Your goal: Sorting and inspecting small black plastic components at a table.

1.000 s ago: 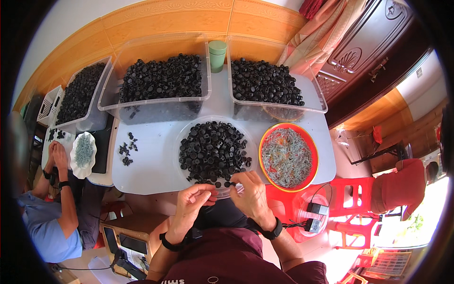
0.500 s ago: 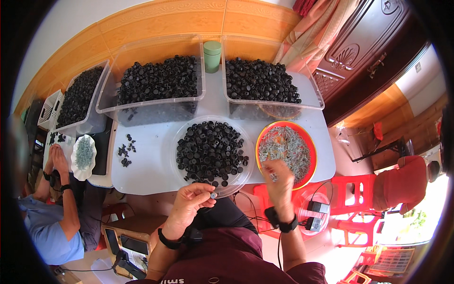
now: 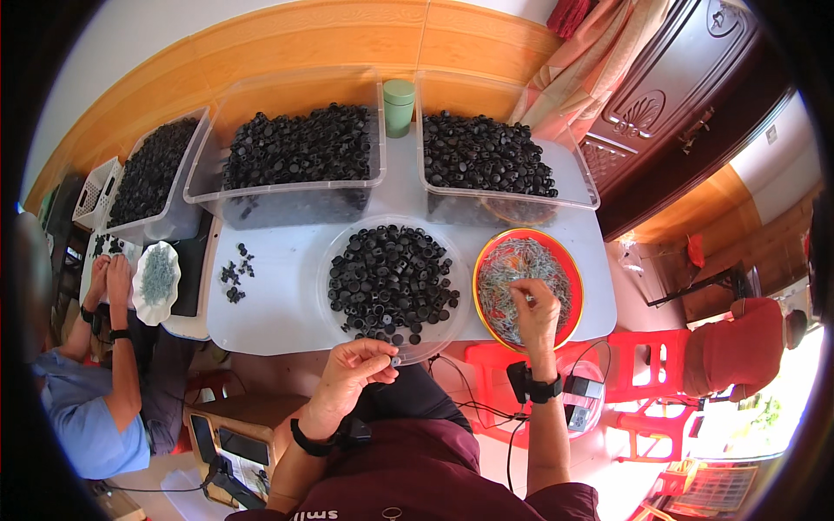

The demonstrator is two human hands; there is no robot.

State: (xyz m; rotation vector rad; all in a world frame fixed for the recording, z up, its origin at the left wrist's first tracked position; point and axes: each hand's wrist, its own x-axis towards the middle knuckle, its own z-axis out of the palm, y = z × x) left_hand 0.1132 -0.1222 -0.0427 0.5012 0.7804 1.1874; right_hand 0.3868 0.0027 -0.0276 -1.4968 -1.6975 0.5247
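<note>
Small black cap (image 3: 395, 359) is pinched between the thumb and fingertips of the left hand (image 3: 352, 373), held just off the near rim of the clear round tray (image 3: 452, 319) of black caps. Right hand (image 3: 536, 311) is lowered into the orange bowl (image 3: 566, 260), its fingertips closed on the thin metal pieces (image 3: 508, 269) heaped there; what exactly is gripped cannot be told.

L hand (image 3: 354, 369) pinches a small black cap (image 3: 395, 359) just below the clear tray (image 3: 334, 300) of black caps. R hand (image 3: 536, 311) is in the red bowl (image 3: 480, 265), fingertips on the pile of thin metal bits (image 3: 508, 269). Three clear bins (image 3: 291, 193) of caps at table's far side, green cup (image 3: 399, 107) btwn two. Co-worker's hands (image 3: 102, 276) by a white dish (image 3: 158, 276), far left.
</note>
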